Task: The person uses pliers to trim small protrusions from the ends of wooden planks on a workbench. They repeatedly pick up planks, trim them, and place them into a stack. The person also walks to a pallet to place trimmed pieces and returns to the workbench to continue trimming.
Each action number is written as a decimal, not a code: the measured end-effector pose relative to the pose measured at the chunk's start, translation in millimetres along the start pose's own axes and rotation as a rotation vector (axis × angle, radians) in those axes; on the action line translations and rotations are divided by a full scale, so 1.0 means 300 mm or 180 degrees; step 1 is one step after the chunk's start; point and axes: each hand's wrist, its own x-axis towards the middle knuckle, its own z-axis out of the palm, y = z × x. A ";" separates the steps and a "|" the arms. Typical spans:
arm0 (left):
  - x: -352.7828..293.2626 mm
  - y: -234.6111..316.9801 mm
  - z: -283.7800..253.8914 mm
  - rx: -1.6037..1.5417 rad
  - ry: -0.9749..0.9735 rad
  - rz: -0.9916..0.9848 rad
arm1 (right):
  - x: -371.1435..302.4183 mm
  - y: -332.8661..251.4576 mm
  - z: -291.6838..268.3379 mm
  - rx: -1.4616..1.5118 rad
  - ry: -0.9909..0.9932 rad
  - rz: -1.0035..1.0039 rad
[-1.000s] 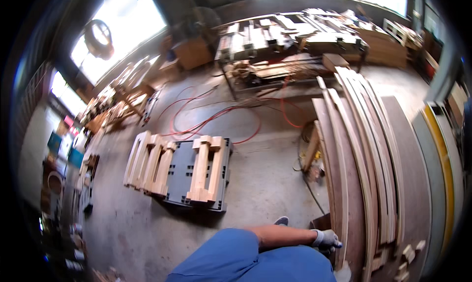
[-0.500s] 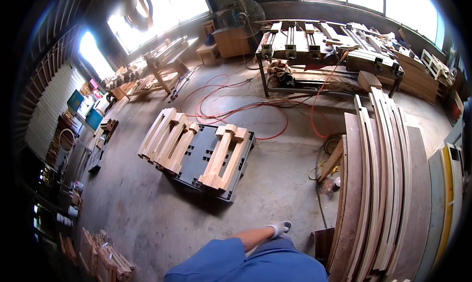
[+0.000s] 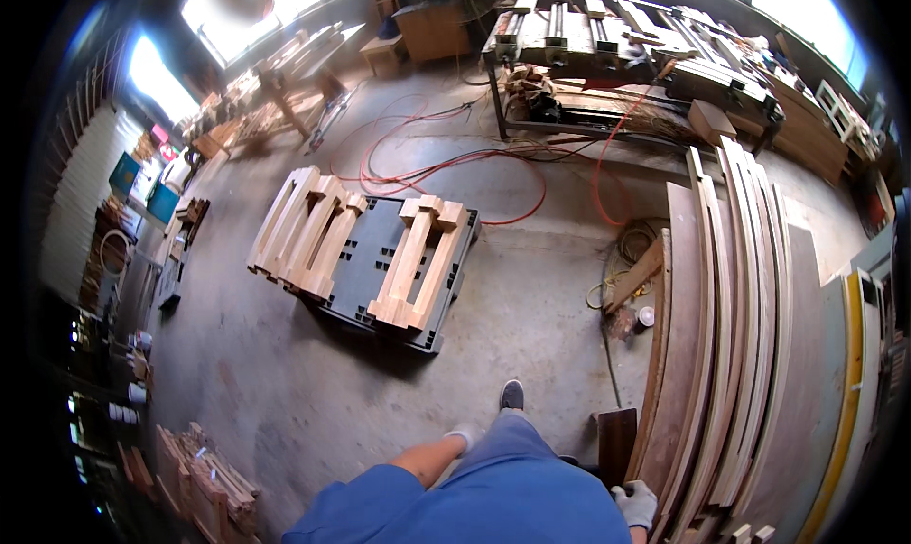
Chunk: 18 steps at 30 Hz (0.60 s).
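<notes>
My left hand (image 3: 467, 437), in a whitish glove, hangs beside my left thigh; its fingers are mostly hidden and it touches no object that I can see. At the lower right, my right hand (image 3: 636, 503), also gloved, hangs beside the stack of long boards (image 3: 707, 354). Its fingers are loosely bent and apart, with nothing visible in them. Ahead on the floor lies a dark plastic pallet (image 3: 368, 259). Several joined pale wooden frames (image 3: 308, 231) lie side by side on its left part, and another wooden frame (image 3: 419, 264) lies on its right.
Red hoses (image 3: 517, 219) loop across the floor beyond the pallet. A metal workbench (image 3: 569, 51) with clamps and timber stands at the back. A dark brown panel (image 3: 617, 444) is near my right hand. Wood pieces (image 3: 209, 482) are stacked at the lower left.
The pallet and its wooden frames sit higher and slightly further left in view. My left hand has swung back toward my body. My right hand and a shoe have come into view.
</notes>
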 end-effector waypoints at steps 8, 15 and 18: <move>-0.012 -0.054 -0.345 -0.1539 0.0462 -0.0451 | 0.244 -0.301 0.077 -0.0255 -0.0935 -0.0760; -0.060 -0.165 -0.654 -0.2453 0.1024 -0.0569 | 0.525 -0.658 0.048 -0.0585 -0.0861 -0.1303; 0.016 -0.256 -0.571 -0.2814 0.1227 -0.0947 | 0.634 -0.818 -0.024 -0.0466 -0.1160 -0.1165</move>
